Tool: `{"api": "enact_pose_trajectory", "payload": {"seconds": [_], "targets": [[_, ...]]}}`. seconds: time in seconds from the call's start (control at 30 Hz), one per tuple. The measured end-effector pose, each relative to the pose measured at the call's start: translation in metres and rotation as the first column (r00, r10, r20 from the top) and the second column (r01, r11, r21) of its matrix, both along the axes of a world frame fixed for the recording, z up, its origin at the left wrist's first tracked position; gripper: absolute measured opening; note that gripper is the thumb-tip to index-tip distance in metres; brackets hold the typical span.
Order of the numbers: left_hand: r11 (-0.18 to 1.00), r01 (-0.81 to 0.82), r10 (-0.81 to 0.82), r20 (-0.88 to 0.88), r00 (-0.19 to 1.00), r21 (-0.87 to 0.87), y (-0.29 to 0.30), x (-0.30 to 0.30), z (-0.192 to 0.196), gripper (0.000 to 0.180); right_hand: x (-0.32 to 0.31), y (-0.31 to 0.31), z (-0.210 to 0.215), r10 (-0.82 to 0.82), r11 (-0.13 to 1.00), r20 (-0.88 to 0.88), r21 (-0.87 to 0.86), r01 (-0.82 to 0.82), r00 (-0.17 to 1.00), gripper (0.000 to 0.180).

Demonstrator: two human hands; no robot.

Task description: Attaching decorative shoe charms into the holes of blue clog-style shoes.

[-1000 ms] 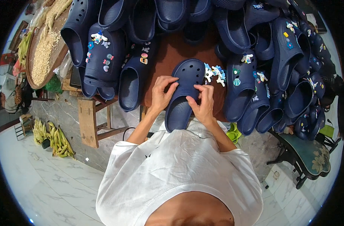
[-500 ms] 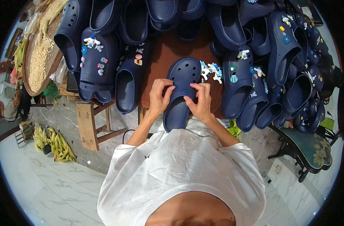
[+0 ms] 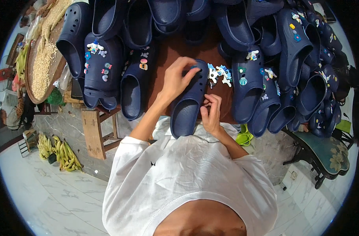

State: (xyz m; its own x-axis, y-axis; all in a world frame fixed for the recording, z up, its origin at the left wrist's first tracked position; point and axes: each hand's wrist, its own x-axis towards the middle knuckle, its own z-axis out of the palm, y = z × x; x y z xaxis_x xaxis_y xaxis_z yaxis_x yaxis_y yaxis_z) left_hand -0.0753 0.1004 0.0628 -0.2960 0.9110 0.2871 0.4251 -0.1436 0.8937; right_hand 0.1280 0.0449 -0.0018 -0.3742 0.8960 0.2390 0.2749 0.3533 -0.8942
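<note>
A plain navy foam clog (image 3: 186, 114) lies on the brown tabletop in front of me, its toe pointing away and its heel against my shirt. My left hand (image 3: 178, 80) is over the toe's left side, finger and thumb pinched around a small blue piece that looks like a shoe charm (image 3: 194, 67). To the clog's right, my right hand (image 3: 212, 112) is closed, thumb against curled fingers; what it holds, if anything, is hidden. Beside the toe sits a little heap of white and blue charms (image 3: 219, 74).
Navy clogs crowd the table's far side and both flanks; decorated ones include a left clog (image 3: 103, 69) and a right clog (image 3: 247, 82). A wooden stool (image 3: 93, 133), a basket tray of pale grains (image 3: 44, 74), bananas (image 3: 66, 155) and a dark green chair (image 3: 323, 151) stand around.
My left hand has left the clog's side, moving up over its toe with a small blue piece in its pinch. My right hand has come off the strap area and curled closed beside the clog.
</note>
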Motion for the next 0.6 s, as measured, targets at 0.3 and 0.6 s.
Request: {"api": "enact_pose_trajectory", "payload": {"seconds": [0.3,0.6], "targets": [[0.900,0.416,-0.436,-0.288,0.853,-0.130,0.069,0.048,-0.012,0.016,0.012,0.043,0.007,-0.171,0.948,0.426,0.318,0.030,0.889,0.052],[0.934,0.352,-0.358,-0.177,0.917,-0.063,0.007,0.023,0.012,0.031,-0.001,0.070,0.001,-0.149,0.937,0.485,0.347,-0.033,0.862,0.059]]}}
